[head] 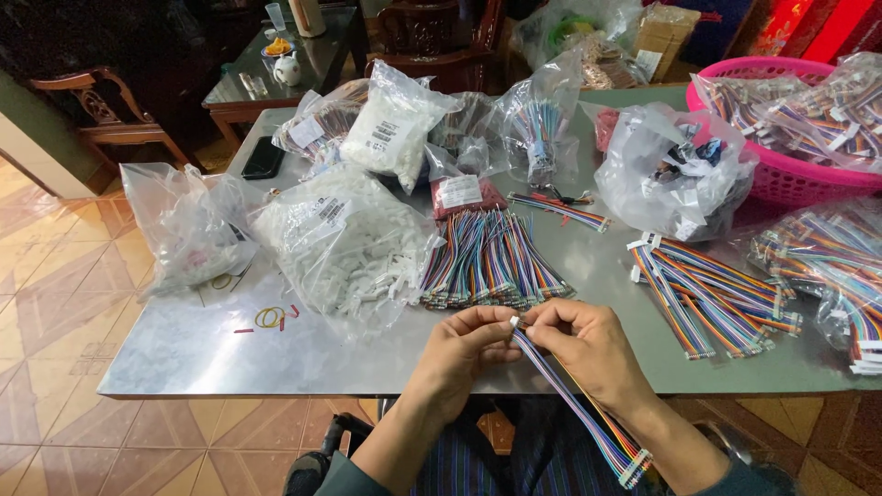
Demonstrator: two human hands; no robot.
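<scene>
While both hands meet just above the near edge of the grey metal table (184, 349), the left hand (464, 344) pinches a small white connector housing (514, 321) between its fingertips, and the right hand (588, 344) grips the upper end of a multicoloured ribbon cable (579, 404) right against it; the cable runs down toward the lap and ends in a white connector (636, 468) already fitted at its far end. Judging by how things lie, the work looks partly done: a fanned heap of loose cables (491, 262) lies just beyond the hands with bare ends, whereas the bundle of cables with white ends (707, 294) to the right seems finished; much remains. A large clear bag of white housings (344, 243) sits left of the heap, bearing a white rectangular label with dark print; a second, fuller white bag (395, 129) behind it carries a similar label; a small dark red packet (464, 195) shows a pale label too. A crumpled clear bag (184, 225) rests at the left; a pink plastic basket (781, 179) of bagged cables stands at the far right; yellow rubber bands (269, 317) lie near the left edge.
</scene>
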